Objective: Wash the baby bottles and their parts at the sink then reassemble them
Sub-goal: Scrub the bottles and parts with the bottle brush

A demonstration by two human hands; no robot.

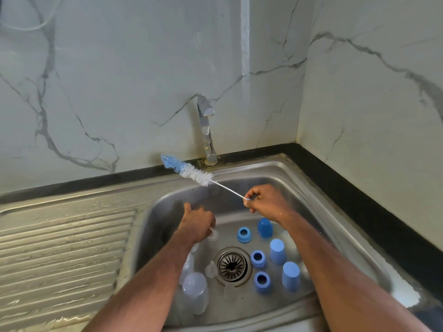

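Note:
My right hand grips the wire handle of a bottle brush, whose white and blue bristles point up and left over the sink's back rim. My left hand is low in the steel sink, its fingers curled round a small clear part that is mostly hidden beneath it. Clear bottles lie in the basin's left half beside the drain. To the right of the drain stand three blue caps and three blue collar rings.
A chrome tap rises behind the basin with no water running. A wet ribbed drainboard lies to the left. A black counter edge and marble walls close in the back and right.

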